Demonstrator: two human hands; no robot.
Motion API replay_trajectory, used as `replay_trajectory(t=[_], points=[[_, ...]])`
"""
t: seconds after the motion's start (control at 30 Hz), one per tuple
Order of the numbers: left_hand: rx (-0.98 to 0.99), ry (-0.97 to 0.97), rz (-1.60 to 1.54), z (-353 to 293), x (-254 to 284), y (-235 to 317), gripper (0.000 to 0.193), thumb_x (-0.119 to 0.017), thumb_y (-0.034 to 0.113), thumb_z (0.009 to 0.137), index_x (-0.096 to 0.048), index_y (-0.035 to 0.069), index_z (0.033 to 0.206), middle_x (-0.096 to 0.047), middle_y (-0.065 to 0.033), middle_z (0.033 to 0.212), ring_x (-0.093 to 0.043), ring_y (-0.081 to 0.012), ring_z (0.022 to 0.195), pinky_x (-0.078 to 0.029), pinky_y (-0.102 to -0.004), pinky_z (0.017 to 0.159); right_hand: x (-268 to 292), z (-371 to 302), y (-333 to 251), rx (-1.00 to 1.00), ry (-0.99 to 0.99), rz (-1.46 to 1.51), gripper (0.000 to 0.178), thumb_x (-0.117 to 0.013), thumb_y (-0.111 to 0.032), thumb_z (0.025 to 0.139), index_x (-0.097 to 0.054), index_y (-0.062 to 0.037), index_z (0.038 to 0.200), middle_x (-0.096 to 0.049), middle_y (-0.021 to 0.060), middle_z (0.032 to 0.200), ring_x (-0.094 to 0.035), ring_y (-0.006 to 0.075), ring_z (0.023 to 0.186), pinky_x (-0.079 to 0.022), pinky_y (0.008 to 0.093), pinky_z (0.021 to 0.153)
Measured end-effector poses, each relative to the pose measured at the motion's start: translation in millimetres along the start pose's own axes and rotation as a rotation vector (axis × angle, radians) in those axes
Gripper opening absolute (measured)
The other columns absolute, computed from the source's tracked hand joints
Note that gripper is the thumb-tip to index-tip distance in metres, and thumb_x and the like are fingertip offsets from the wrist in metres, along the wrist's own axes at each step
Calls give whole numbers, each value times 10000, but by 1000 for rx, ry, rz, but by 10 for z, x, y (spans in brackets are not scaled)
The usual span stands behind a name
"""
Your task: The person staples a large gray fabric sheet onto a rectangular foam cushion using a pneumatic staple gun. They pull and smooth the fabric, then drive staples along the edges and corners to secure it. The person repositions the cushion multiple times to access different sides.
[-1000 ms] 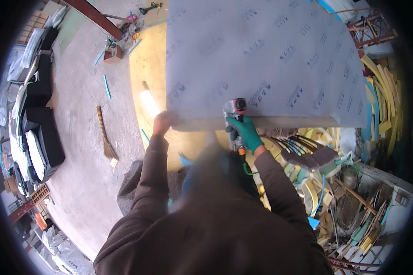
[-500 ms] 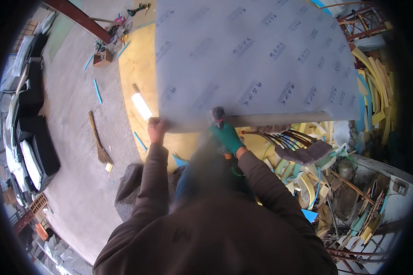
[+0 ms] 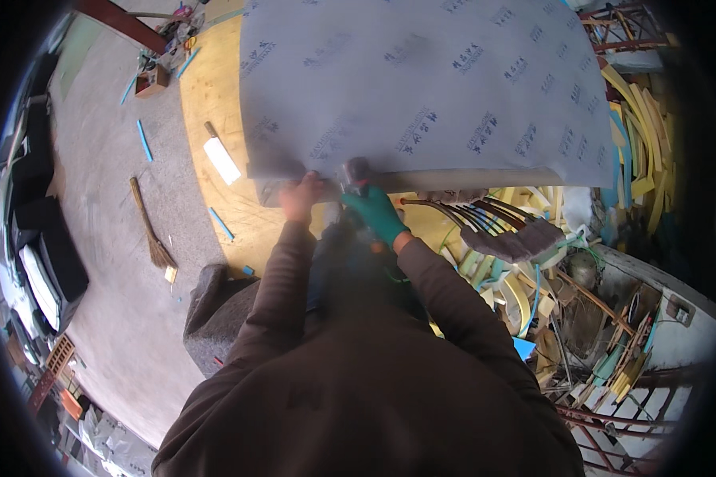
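A grey sheet with rows of blue printed marks lies over the yellow work surface in front of me. My bare left hand is closed on its near edge, fingers bunched at the fold, a short way in from the left corner. Just to the right, my right hand, in a green glove, grips a dark handheld tool. The tool's head rests at the sheet's edge; its exact kind is blurred. A cleaver with a wooden handle and pale blade lies on the yellow surface, left of the sheet.
A broom and blue strips lie on the floor to the left. Beside my left arm stands a grey padded piece. Several dark hoses and heaped yellow foam offcuts are at the right, near a white-walled bin.
My left hand has slid right along the sheet's edge, from the left corner to close beside the tool. The whole scene has shifted slightly up and left in view.
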State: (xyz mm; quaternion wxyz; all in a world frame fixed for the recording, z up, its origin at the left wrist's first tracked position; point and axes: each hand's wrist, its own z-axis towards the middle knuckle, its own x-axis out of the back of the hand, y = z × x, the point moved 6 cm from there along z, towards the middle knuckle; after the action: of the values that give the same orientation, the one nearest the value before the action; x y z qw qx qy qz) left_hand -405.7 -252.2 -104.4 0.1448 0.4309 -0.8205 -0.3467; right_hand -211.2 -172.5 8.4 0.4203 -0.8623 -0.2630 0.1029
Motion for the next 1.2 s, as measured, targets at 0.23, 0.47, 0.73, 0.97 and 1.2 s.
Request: replay_trajectory(t=[0.23, 0.47, 0.73, 0.97, 1.2], points=[[-363, 175, 489, 191, 156, -127, 332, -820, 277, 995, -760, -48, 965, -786, -110, 802, -757, -198, 666, -587, -343, 604, 236, 174, 392, 302, -53, -204, 310, -827, -325, 1009, -736, -52, 1123, -747, 59, 877, -664, 114, 662, -542, 310, 584], [-422, 267, 466, -52, 155, -22, 368, -830, 306, 950, -786, -54, 1012, -813, -138, 846, -806, -246, 744, -635, -391, 730, 322, 575, 1007, 185, -18, -179, 246, -799, -288, 1034, -737, -60, 1104, -744, 72, 826, -637, 119, 565, -514, 300, 510], [-301, 286, 530, -190, 112, 135, 443, -780, 417, 912, -781, -2, 1057, -805, -231, 990, -770, -444, 942, -588, -531, 853, -307, 400, 395, 85, -142, -150, 247, -785, -303, 1010, -723, -69, 1062, -725, 50, 798, -641, 130, 565, -504, 322, 510], [-309, 276, 504, -147, 125, 119, 431, -780, 399, 907, -805, -7, 1047, -816, -221, 970, -791, -407, 919, -606, -493, 858, -439, 305, 179, 215, -44, -537, 282, -765, -317, 999, -722, -46, 1062, -716, 44, 758, -685, 166, 595, -542, 352, 547], [-433, 349, 573, -99, 146, 123, 458, -798, 411, 911, -819, -34, 1014, -821, -196, 865, -814, -297, 801, -616, -425, 783, -404, 285, 6, 81, -99, -407, 287, -785, -310, 987, -727, -40, 1067, -721, 36, 767, -685, 154, 607, -546, 345, 557]])
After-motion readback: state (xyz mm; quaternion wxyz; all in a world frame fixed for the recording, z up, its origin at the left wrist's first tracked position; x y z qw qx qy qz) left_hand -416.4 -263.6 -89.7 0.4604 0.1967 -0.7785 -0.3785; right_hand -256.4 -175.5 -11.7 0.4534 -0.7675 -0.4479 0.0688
